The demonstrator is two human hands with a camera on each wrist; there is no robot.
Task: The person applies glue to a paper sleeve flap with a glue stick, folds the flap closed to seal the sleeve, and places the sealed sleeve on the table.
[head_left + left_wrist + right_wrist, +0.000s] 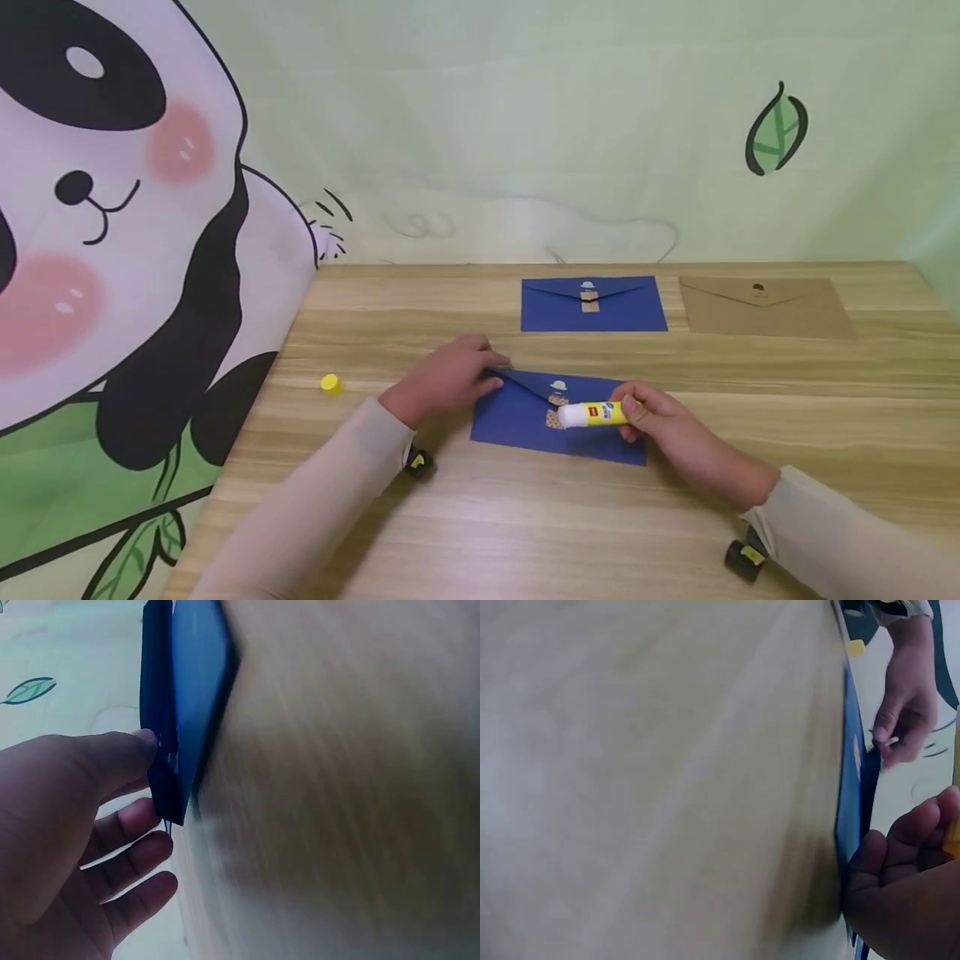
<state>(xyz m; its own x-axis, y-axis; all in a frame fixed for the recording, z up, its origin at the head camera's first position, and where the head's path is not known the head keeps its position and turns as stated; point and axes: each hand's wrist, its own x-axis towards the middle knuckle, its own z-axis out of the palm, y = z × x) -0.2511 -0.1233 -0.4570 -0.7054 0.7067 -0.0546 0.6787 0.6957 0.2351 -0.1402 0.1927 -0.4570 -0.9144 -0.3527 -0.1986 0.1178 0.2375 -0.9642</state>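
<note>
A blue envelope (517,417) lies on the table, with a small hat print and brown patterned patches at its middle. At its upper left corner my left hand (461,371) pinches the flap; in the left wrist view the thumb (124,757) lies on the flap (159,697), which stands raised from the body. My right hand (667,421) holds a yellow and white glue stick (596,414), its white end pointing left over the envelope's middle. In the right wrist view, that hand's lower fingers (870,862) are right at the envelope's edge.
A second blue envelope (547,312) and a brown envelope (765,317) lie along the back of the wooden table (480,517). A yellow cap (331,384) sits at the left. Behind hangs a backdrop with a panda print (277,217).
</note>
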